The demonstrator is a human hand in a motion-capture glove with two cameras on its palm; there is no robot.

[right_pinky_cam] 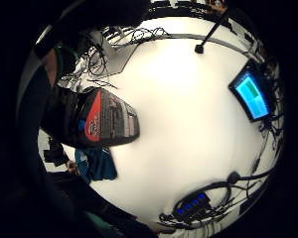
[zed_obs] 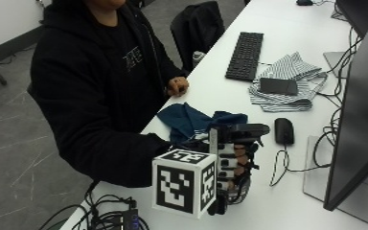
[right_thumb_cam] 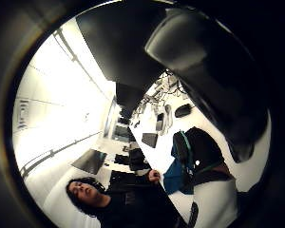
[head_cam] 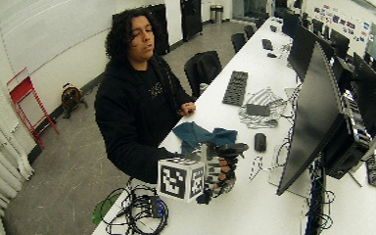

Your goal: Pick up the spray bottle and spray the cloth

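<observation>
In the outside view my gloved right hand [zed_obs: 235, 166] grips a black spray bottle [zed_obs: 247, 129] upright just above the white table [zed_obs: 267, 201]. Its black spray head sticks out above my fingers, pointing right. The little finger side palm view shows the bottle's body [right_pinky_cam: 107, 119], black with a red label, close to the palm. A dark blue cloth [zed_obs: 187, 120] lies crumpled on the table by the near edge, just beyond the hand and beside the bottle. The cloth also shows as a blue patch [right_pinky_cam: 95, 164] under the bottle. My bare left hand [zed_obs: 178, 86] rests at the table's edge.
A black mouse [zed_obs: 284, 130] lies right of the bottle. A keyboard [zed_obs: 245, 48] and a striped cloth [zed_obs: 292, 76] with a phone [zed_obs: 278, 85] on it lie farther back. A monitor [zed_obs: 362, 120] stands at the right. Cables [zed_obs: 114, 215] bunch at the near corner.
</observation>
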